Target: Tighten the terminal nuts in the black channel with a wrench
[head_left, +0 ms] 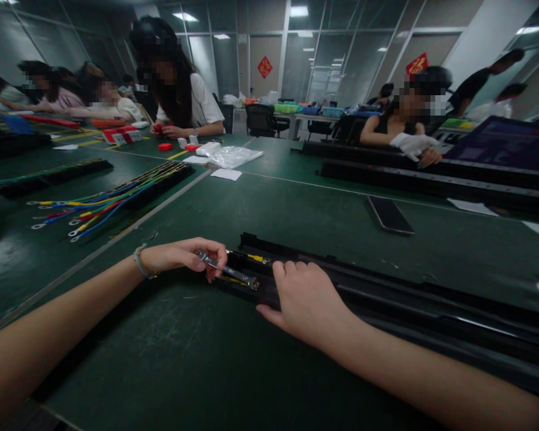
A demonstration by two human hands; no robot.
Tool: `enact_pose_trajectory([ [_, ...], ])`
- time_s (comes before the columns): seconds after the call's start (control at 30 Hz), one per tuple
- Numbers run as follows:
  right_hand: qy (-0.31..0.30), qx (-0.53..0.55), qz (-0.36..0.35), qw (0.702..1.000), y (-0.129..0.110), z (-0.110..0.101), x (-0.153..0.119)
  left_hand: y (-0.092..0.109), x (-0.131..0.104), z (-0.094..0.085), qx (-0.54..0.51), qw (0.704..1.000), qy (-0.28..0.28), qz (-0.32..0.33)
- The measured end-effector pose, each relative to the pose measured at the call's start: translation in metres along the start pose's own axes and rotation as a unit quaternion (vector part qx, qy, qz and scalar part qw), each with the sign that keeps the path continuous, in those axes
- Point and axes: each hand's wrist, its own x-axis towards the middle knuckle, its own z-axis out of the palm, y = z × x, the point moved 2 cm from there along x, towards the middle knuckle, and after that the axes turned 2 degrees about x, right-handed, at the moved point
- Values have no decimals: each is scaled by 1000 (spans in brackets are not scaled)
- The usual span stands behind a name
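My left hand is closed around one end of a silver wrench. The wrench's other end meets a small nut or bolt inside the end of a long black rail. Close behind that spot, a yellow cable lug sits in the rail, and part of another yellow wire shows under the wrench. My right hand lies over the rail just right of the wrench, its fingers curled over the far side and its thumb on the near side, gripping it.
A bundle of coloured wires with ring lugs lies at the left. Beyond the rail are a phone, a clear plastic bag and more black rails. Co-workers sit across the green table; one wears a white glove.
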Motion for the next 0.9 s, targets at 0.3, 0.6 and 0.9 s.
enact_pose_trajectory([
  [0.3,0,-6,3,1000,-1,0,0,1,0,0,16,1000,2,-1],
  [0.6,1,-1,2,1000,0,0,0,1,0,0,13,1000,-2,-2],
  [0.9,-5,6,4,1000,0,-1,0,-1,1,0,6,1000,-1,-6],
])
